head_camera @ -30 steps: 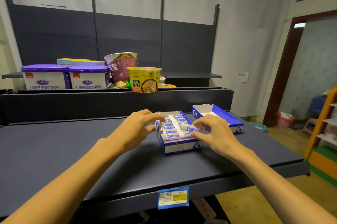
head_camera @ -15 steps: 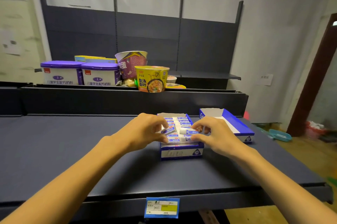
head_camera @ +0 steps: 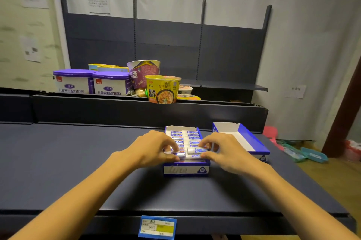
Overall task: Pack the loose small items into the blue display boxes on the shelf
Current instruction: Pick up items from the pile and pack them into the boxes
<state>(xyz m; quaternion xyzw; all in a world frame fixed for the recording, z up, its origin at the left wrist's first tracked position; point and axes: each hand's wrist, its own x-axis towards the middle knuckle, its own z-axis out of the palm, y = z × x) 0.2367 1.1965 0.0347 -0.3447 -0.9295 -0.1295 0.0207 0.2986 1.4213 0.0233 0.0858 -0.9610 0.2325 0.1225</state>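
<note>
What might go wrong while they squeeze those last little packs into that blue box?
The near blue display box already looks full, so the pack pinched by the right hand and the one under the left hand may jam or ride above the rows. Pressing down might tip or slide the box. The second box beside it looks empty and might suit better.

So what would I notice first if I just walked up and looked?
Two hands, the left hand and the right hand, each pinching a small eraser over the full blue box mid-shelf. Beside it, to the right, sits an empty blue box; behind, a yellow noodle cup.
</note>
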